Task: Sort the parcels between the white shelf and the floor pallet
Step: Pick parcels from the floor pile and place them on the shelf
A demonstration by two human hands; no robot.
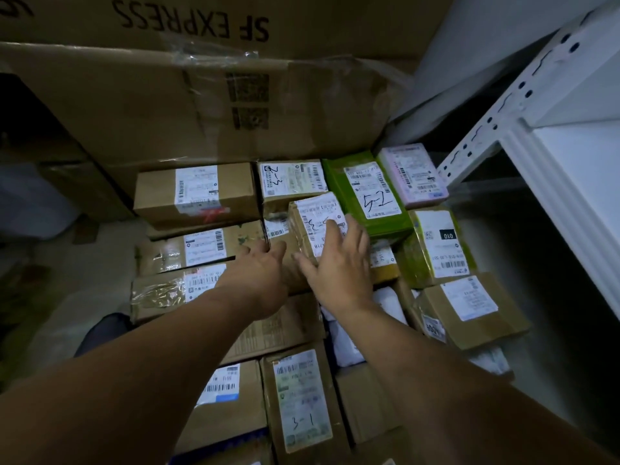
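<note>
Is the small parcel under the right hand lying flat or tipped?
Tipped: the small parcel sits askew on its neighbours, one side raised; the right hand rests with straight fingers on its label.

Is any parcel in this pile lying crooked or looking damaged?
Yes. The small taped parcel under the right hand sits tilted atop the other parcels, which lie flat. The clear tape on the big carton behind is crumpled and loose.

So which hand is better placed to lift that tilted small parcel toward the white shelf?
Right. The right hand lies spread on the small parcel, and the white shelf stands on that side. The left hand only reaches in beside it.
</note>
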